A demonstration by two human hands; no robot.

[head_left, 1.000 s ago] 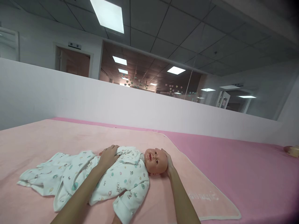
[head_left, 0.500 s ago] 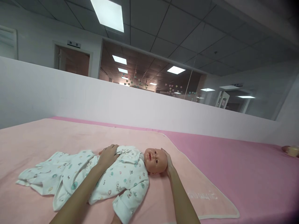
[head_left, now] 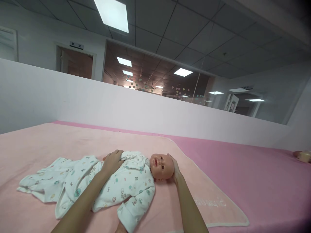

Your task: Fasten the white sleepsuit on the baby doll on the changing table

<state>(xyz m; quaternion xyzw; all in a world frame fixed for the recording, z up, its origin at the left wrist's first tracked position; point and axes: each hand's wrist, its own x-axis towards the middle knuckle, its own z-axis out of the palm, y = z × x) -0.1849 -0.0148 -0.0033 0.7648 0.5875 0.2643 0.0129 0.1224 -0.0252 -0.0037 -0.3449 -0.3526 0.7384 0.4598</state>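
Observation:
A baby doll (head_left: 161, 167) lies on its back on a light pink blanket (head_left: 209, 207), its head toward the right. It wears a white, patterned baby outfit (head_left: 123, 187) with long sleeves; the lower part spreads out flat to the left. Across the doll's belly rests my left hand (head_left: 113, 162), open, palm down on the cloth. My right hand (head_left: 174, 166) is curved around the crown of the doll's head, holding it from the right side; most of its fingers are hidden behind the head. One doll hand (head_left: 120, 228) pokes out of the near sleeve.
Under the blanket is a darker pink surface (head_left: 243, 168). A low white wall (head_left: 145, 111) with a glass window (head_left: 184, 87) above it runs along the back. At the far right edge lies a small yellowish and brown object (head_left: 302, 156), partly cut off.

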